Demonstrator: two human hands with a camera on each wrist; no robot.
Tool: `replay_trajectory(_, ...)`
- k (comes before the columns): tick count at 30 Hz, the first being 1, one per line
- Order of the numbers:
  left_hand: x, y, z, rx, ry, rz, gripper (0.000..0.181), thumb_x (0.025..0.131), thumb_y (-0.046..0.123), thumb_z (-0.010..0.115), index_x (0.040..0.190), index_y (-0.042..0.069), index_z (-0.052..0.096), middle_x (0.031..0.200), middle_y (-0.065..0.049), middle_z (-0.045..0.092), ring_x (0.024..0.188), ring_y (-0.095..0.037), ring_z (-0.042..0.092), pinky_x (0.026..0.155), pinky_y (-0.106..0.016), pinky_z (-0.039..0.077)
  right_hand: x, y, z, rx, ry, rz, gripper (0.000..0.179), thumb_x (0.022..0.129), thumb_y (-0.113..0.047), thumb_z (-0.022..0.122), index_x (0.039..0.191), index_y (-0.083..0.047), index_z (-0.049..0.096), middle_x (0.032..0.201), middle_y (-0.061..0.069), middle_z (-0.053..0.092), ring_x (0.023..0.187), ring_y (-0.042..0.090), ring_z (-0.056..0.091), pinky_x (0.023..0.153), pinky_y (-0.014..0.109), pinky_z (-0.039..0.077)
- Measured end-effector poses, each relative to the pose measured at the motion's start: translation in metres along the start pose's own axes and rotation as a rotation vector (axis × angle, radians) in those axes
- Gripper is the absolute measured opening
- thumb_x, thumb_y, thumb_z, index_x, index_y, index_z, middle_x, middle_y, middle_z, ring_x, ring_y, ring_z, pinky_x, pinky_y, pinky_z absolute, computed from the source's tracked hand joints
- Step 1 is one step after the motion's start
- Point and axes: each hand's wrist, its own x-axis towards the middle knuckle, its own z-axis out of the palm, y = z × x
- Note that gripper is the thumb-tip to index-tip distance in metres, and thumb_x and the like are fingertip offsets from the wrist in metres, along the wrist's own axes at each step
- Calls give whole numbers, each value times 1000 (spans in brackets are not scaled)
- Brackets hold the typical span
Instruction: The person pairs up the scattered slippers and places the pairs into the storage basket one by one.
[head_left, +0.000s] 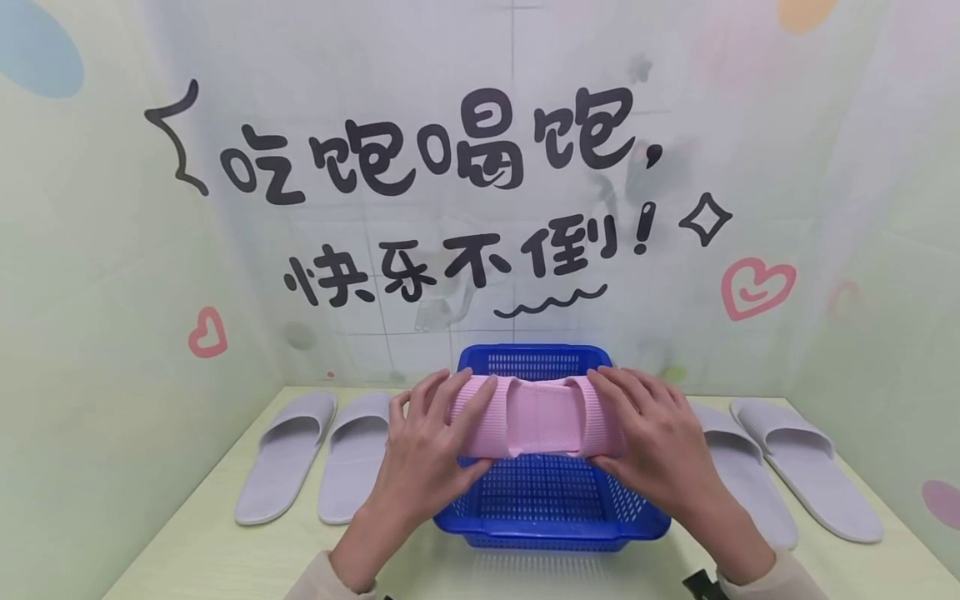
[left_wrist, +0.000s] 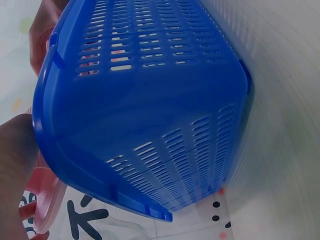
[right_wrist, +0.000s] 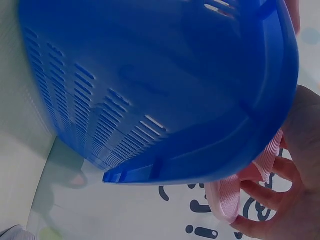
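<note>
In the head view, a pair of pink slippers (head_left: 546, 417) is held level over a blue plastic basket (head_left: 551, 531). The slippers lie together with a ribbed upper at each end and a flat stretch of sole between. My left hand (head_left: 427, 442) grips the left end, thumb below and fingers over the top. The opposite end is gripped by my right hand (head_left: 660, 437) in the same way. Both wrist views show the slippers' pink edge (left_wrist: 50, 200) beyond the basket rim, with part of each hand hidden behind the basket.
Grey slippers flank the basket on the pale table (head_left: 195, 533): a pair at left, with one slipper (head_left: 288, 458) fully visible, and a pair at right, with one slipper (head_left: 810, 471) fully visible. Behind stands a printed curtain (head_left: 480, 50) with black lettering.
</note>
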Motion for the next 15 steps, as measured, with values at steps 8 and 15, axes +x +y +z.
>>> replay_trajectory(8, 0, 2, -2, -10, -23, -9, 104, 60, 51, 96, 152, 31, 50, 146, -7, 55, 131, -34, 49, 94, -55, 41, 0, -1, 1, -5, 12, -8, 109, 44, -37, 104, 141, -10, 61, 136, 13, 65, 126, 38, 58, 98, 63, 51)
replay_trajectory(15, 1, 2, -2, -9, -11, -1, 103, 60, 53, 95, 150, 32, 52, 144, -7, 57, 130, -34, 50, 92, -54, 41, 0, -2, 2, 1, 8, -11, 109, 44, -35, 104, 141, -11, 61, 137, 13, 65, 128, 39, 57, 99, 64, 51)
